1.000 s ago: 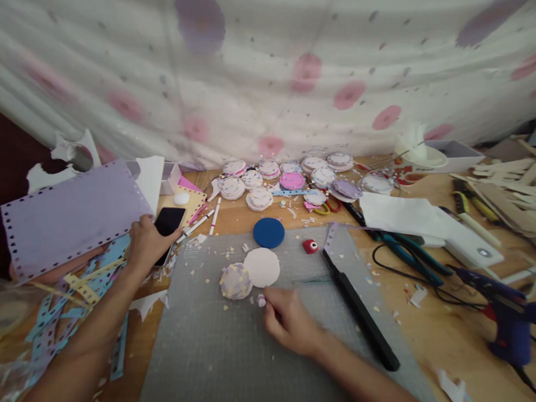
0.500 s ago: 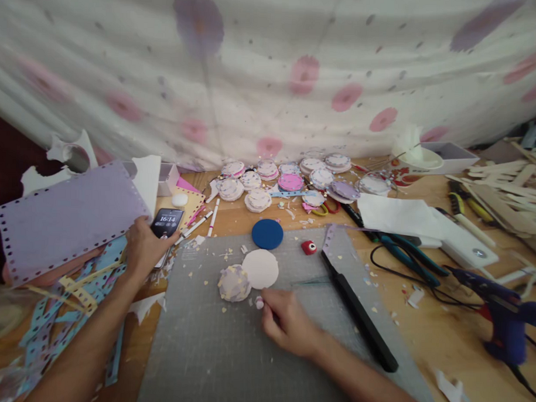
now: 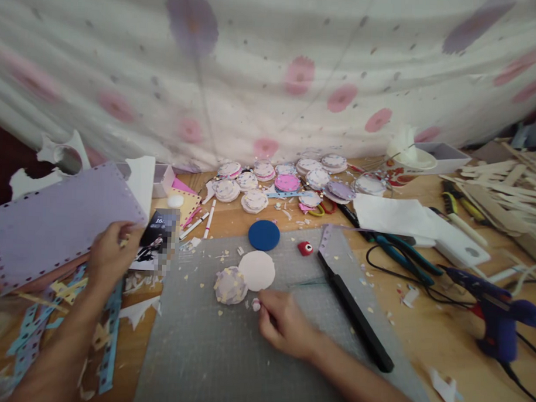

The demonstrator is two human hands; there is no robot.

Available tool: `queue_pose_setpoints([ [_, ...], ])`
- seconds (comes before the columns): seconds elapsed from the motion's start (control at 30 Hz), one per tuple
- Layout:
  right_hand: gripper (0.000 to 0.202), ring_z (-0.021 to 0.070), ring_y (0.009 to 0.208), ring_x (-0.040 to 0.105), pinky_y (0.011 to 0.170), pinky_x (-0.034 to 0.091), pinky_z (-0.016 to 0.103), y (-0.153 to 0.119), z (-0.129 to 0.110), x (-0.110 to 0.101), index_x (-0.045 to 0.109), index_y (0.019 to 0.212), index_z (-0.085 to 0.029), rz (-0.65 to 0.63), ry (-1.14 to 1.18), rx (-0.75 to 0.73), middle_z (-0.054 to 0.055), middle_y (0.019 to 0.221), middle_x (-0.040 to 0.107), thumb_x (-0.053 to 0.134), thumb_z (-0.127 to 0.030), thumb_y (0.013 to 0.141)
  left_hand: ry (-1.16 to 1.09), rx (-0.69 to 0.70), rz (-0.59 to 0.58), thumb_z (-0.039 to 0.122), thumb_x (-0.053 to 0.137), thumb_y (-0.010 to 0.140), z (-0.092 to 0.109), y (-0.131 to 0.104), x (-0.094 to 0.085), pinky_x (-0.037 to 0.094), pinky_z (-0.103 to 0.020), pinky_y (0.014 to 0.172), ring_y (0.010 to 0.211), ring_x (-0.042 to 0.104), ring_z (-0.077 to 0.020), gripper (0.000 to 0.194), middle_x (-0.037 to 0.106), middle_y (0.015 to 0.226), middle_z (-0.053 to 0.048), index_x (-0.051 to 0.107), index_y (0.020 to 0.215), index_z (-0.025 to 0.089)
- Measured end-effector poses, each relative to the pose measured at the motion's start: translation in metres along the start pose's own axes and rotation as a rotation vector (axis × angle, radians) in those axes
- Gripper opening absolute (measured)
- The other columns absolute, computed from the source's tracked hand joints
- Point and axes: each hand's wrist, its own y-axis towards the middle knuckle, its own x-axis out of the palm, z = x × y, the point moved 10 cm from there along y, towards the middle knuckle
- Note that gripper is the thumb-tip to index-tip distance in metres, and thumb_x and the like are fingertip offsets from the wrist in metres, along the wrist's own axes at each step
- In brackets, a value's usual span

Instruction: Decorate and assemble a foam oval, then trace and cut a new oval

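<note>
Phone (image 3: pixel 156 237) awake, left hand (image 3: pixel 112 255) off it

Main change at the left of the bench. A second ago the left hand lies over the phone and its screen is dark; half a second ago the screen lights with a clock. Now the display shows a picture, its right part blurred into blocks, and the hand sits just left of the phone, over the near right corner of the lilac sheet (image 3: pixel 69 223). Fingers bent in toward the thumb, a yellowish speck showing in the gap. Cannot tell whether they pinch a scrap or touch the sheet.

Right hand (image 3: pixel 285 326) unchanged: thumb and forefinger closed together on a small pinkish-white piece (image 3: pixel 256 305), low over the grey mat (image 3: pixel 201 357). The piece sits just to the near side of the white disc (image 3: pixel 257 270). Speckled dome (image 3: pixel 230 286) at the disc's left edge, the two seemingly touching. Blue disc (image 3: pixel 264 235) just beyond, red piece (image 3: pixel 305 248) with one eye off to the right, black-handled tool (image 3: pixel 360 318) lying aslant.

Reading: handwork looks paused rather than dropped; the right hand holds its piece ready, while the left has finished with the phone, at least for now.
</note>
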Motion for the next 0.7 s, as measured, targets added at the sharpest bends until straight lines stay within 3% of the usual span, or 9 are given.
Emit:
queue_pose_setpoints([
  [0.07, 0.017, 0.0106, 0.053, 0.036, 0.052, 0.023, 0.024, 0.000, -0.001, 0.001, 0.030, 0.064, -0.022, -0.005, 0.002, -0.002, -0.005, 0.057, 0.035, 0.040, -0.012, 0.074, -0.057, 0.004, -0.017, 0.050, 0.034, 0.088, -0.003, -0.002, -0.007, 0.047, -0.041, 0.090, 0.096, 0.061, -0.0264, 0.042, 0.069, 0.091, -0.007, 0.058, 0.102, 0.019],
  [0.2, 0.017, 0.0104, 0.052, 0.036, 0.052, 0.023, 0.024, 0.000, -0.001, 0.003, 0.030, 0.065, -0.022, -0.019, 0.007, -0.005, -0.005, 0.057, 0.034, 0.040, -0.012, 0.075, -0.153, 0.081, -0.145, 0.045, 0.026, 0.092, 0.006, -0.003, 0.007, 0.045, -0.034, 0.096, 0.101, 0.061, -0.0206, 0.045, 0.072, 0.087, -0.002, 0.059, 0.107, 0.019],
  [0.33, 0.017, 0.0102, 0.052, 0.035, 0.052, 0.023, 0.023, 0.000, 0.000, 0.001, 0.031, 0.065, -0.022, -0.009, -0.001, -0.001, -0.005, 0.057, 0.035, 0.039, -0.012, 0.075, -0.138, 0.114, -0.099, 0.044, 0.028, 0.093, 0.011, 0.001, 0.014, 0.032, -0.041, 0.107, 0.122, 0.047, -0.0243, 0.046, 0.059, 0.128, -0.007, 0.056, 0.118, 0.019],
  [0.4, 0.016, 0.0103, 0.052, 0.035, 0.052, 0.023, 0.024, 0.001, 0.000, 0.000, 0.032, 0.065, -0.022, 0.001, -0.008, 0.001, -0.005, 0.057, 0.036, 0.039, -0.012, 0.075, -0.131, 0.147, -0.075, 0.043, 0.026, 0.094, 0.015, 0.000, 0.012, 0.030, -0.041, 0.108, 0.124, 0.044, -0.0240, 0.046, 0.054, 0.133, -0.006, 0.058, 0.116, 0.020],
  [0.7, 0.016, 0.0105, 0.052, 0.035, 0.052, 0.023, 0.023, 0.000, 0.000, -0.001, 0.034, 0.065, -0.022, 0.001, -0.015, -0.001, -0.005, 0.057, 0.037, 0.040, -0.011, 0.075, -0.044, 0.274, -0.118, 0.042, 0.033, 0.091, 0.028, -0.016, 0.006, 0.028, -0.038, 0.105, 0.113, 0.054, -0.0231, 0.038, 0.069, 0.111, -0.004, 0.060, 0.109, 0.023],
])
